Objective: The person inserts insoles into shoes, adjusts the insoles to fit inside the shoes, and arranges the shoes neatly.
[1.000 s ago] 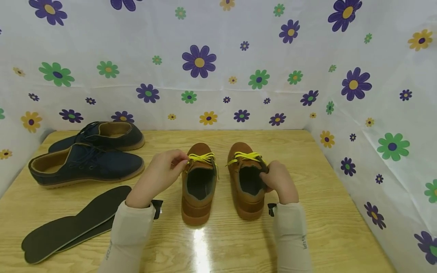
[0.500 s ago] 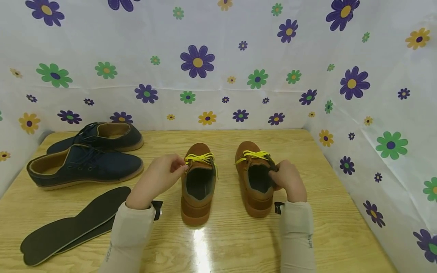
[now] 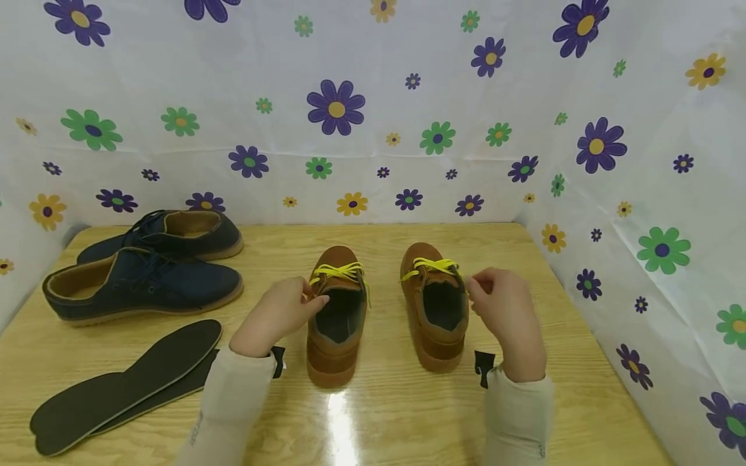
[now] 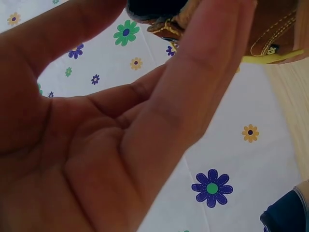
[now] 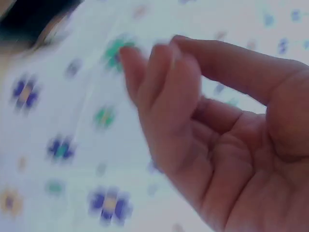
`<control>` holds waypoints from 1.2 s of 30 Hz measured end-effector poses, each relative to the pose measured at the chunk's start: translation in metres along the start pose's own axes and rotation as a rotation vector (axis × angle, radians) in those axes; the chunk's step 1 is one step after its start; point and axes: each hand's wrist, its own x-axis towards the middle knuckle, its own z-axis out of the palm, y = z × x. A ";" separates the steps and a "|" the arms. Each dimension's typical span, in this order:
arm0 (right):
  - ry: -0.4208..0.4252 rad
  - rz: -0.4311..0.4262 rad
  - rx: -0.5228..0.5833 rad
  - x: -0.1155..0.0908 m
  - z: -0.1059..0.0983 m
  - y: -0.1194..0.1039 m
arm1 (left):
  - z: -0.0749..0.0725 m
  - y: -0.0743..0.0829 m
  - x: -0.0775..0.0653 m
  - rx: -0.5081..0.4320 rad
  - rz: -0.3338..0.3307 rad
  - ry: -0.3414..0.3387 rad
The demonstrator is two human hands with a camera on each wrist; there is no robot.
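Observation:
Two brown shoes with yellow laces stand side by side on the wooden table, toes away from me. At the left brown shoe [image 3: 332,356], my left hand [image 3: 276,314] holds the left side of the collar, thumb over the opening and fingers outside. In the left wrist view the brown shoe [image 4: 277,26] shows at the top, partly behind the fingers. My right hand [image 3: 507,307] is just right of the right brown shoe [image 3: 440,353], fingers loosely curled near the thumb. Nothing shows between those fingers in the right wrist view, where the hand [image 5: 193,116] appears apart from the shoe.
Two navy shoes [image 3: 175,285] lie at the back left of the table [image 3: 396,421]. In front of them, two black insoles [image 3: 125,388] overlap. A white flower-print cloth [image 3: 373,65] stands behind the table and along its right side.
The right brown shoe has moved right and away from the left one. My right hand has let go of its collar and drawn right. My left thumb has moved over the left shoe's opening.

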 end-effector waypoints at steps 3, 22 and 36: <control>-0.032 -0.114 0.042 -0.005 0.021 -0.023 | 0.001 0.000 0.002 0.019 0.018 0.009; -0.133 -0.174 -0.014 0.002 0.131 -0.064 | 0.009 -0.003 0.008 0.074 0.056 0.061; -0.110 -0.149 -0.059 0.006 0.121 -0.056 | 0.028 0.007 0.015 0.057 0.110 0.128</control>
